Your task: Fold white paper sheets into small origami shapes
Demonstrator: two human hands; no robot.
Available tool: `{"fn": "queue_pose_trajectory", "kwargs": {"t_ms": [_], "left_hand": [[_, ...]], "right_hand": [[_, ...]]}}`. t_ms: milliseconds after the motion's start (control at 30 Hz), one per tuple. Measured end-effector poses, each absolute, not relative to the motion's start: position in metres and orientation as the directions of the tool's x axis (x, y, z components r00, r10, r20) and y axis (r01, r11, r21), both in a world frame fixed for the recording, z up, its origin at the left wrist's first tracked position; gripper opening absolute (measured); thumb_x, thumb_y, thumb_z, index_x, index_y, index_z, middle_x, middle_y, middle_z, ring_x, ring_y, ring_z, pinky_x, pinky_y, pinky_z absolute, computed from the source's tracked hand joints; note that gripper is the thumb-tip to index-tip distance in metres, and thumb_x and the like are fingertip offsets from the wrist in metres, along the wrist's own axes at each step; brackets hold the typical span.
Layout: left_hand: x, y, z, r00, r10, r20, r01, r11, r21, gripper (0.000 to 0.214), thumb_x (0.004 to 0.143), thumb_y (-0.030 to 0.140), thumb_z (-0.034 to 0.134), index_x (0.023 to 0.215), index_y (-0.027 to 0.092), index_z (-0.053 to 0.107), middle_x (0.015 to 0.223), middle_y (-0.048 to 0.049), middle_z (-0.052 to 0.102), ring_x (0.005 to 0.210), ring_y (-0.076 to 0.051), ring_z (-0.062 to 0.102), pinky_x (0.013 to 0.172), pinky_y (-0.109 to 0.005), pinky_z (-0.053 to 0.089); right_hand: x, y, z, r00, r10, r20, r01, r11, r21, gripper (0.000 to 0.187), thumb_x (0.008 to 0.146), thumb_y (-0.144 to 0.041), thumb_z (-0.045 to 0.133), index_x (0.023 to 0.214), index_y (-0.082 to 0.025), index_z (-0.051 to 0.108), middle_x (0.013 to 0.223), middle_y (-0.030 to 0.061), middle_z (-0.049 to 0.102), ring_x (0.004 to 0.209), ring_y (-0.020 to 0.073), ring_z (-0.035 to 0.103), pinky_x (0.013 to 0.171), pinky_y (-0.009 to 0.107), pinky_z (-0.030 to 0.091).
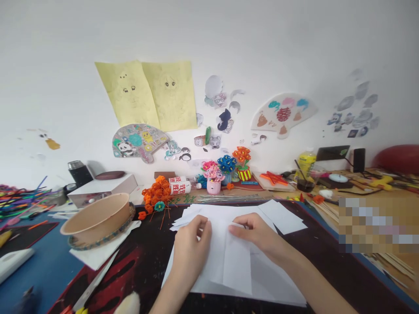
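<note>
A folded white sheet of paper point(234, 261) lies on top of a loose pile of white sheets point(281, 218) on the dark table. My left hand point(190, 246) rests on the sheet's left part, fingers curled and pinching its upper edge. My right hand point(257, 235) presses on the upper right part of the fold, its fingers bent and pinching the paper near the crease. Both forearms come in from the bottom edge.
A tan paper bowl point(98, 216) sits upside down at left on white paper. Behind the sheets stand orange pipe-cleaner flowers point(157, 194), small flower pots point(214, 176) and glue bottles point(180, 187). Coloured pipe cleaners point(19, 200) lie far left. Tools and sticks clutter the right side point(360, 183).
</note>
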State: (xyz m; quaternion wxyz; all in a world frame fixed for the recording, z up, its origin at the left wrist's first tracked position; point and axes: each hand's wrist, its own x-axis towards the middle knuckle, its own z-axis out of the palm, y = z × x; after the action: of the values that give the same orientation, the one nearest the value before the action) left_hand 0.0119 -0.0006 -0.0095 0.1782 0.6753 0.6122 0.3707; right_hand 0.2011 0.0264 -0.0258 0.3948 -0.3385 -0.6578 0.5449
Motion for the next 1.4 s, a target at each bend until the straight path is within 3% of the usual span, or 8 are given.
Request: {"fn": "queue_pose_trajectory", "kwargs": {"t_ms": [67, 133, 233, 367, 633, 1033, 1400], "left_hand": [[0.014, -0.003, -0.011, 0.082, 0.928, 0.364, 0.771, -0.291, 0.567, 0.027, 0.087, 0.030, 0.050, 0.110, 0.020, 0.060, 0.099, -0.0079, 0.071, 0.089, -0.025, 0.064, 0.076, -0.034, 0.045], [0.017, -0.006, -0.010, 0.237, 0.852, 0.467, 0.798, -0.445, 0.406, 0.037, 0.088, 0.027, 0.053, 0.125, 0.025, 0.052, 0.126, -0.0085, 0.062, 0.113, -0.027, 0.056, 0.095, -0.044, 0.036], [0.021, -0.011, -0.006, 0.359, 0.791, 0.496, 0.789, -0.541, 0.292, 0.020, 0.091, 0.023, 0.052, 0.109, 0.028, 0.058, 0.121, -0.0026, 0.064, 0.112, -0.025, 0.054, 0.102, -0.049, 0.024], [0.021, -0.013, -0.002, 0.346, 0.845, 0.407, 0.766, -0.505, 0.397, 0.011, 0.093, 0.023, 0.047, 0.090, 0.022, 0.057, 0.092, -0.0010, 0.068, 0.089, -0.021, 0.059, 0.094, -0.045, 0.031], [0.019, -0.014, 0.002, 0.346, 0.901, 0.261, 0.654, -0.431, 0.622, 0.021, 0.093, 0.022, 0.040, 0.078, 0.021, 0.054, 0.079, 0.0004, 0.061, 0.079, -0.018, 0.054, 0.078, -0.034, 0.036], [0.019, -0.016, 0.003, 0.356, 0.894, 0.272, 0.672, -0.447, 0.590, 0.024, 0.092, 0.025, 0.041, 0.073, 0.020, 0.054, 0.071, 0.0007, 0.054, 0.073, -0.017, 0.050, 0.076, -0.034, 0.035], [0.021, -0.021, 0.004, 0.325, 0.858, 0.398, 0.583, -0.513, 0.630, 0.027, 0.095, 0.025, 0.038, 0.073, 0.020, 0.052, 0.069, 0.0001, 0.053, 0.070, -0.017, 0.047, 0.073, -0.035, 0.033]], "right_hand": [[0.201, 0.026, -0.025, -0.475, 0.867, 0.148, 0.014, 0.176, -0.984, 0.040, 0.080, -0.050, 0.065, 0.064, -0.013, 0.058, 0.060, -0.0026, 0.046, 0.056, 0.0108, 0.041, 0.052, 0.022, 0.029], [0.200, 0.026, -0.024, -0.485, 0.859, 0.163, 0.020, 0.197, -0.980, 0.035, 0.081, -0.045, 0.065, 0.068, -0.013, 0.063, 0.063, -0.0008, 0.053, 0.059, 0.0121, 0.046, 0.054, 0.023, 0.033], [0.200, 0.024, -0.023, -0.482, 0.852, 0.205, 0.045, 0.257, -0.965, 0.025, 0.083, -0.038, 0.064, 0.079, -0.014, 0.070, 0.077, 0.0030, 0.065, 0.071, 0.0156, 0.054, 0.062, 0.024, 0.039], [0.200, 0.021, -0.020, -0.457, 0.865, 0.206, 0.072, 0.266, -0.961, 0.024, 0.085, -0.036, 0.063, 0.079, -0.015, 0.070, 0.078, 0.0033, 0.067, 0.074, 0.0165, 0.056, 0.065, 0.024, 0.041], [0.201, 0.017, -0.016, -0.512, 0.843, 0.167, 0.085, 0.243, -0.966, 0.030, 0.089, -0.041, 0.057, 0.077, -0.015, 0.065, 0.074, 0.0008, 0.060, 0.070, 0.0141, 0.051, 0.062, 0.023, 0.037], [0.197, 0.013, -0.012, -0.519, 0.838, 0.167, 0.117, 0.264, -0.957, 0.023, 0.088, -0.034, 0.058, 0.074, -0.016, 0.064, 0.072, 0.0001, 0.060, 0.068, 0.0132, 0.051, 0.060, 0.022, 0.039], [0.188, 0.008, -0.018, -0.376, 0.871, 0.315, 0.124, 0.385, -0.915, 0.024, 0.086, -0.033, 0.057, 0.070, -0.017, 0.066, 0.069, 0.0016, 0.064, 0.067, 0.0155, 0.056, 0.059, 0.024, 0.041]]}}
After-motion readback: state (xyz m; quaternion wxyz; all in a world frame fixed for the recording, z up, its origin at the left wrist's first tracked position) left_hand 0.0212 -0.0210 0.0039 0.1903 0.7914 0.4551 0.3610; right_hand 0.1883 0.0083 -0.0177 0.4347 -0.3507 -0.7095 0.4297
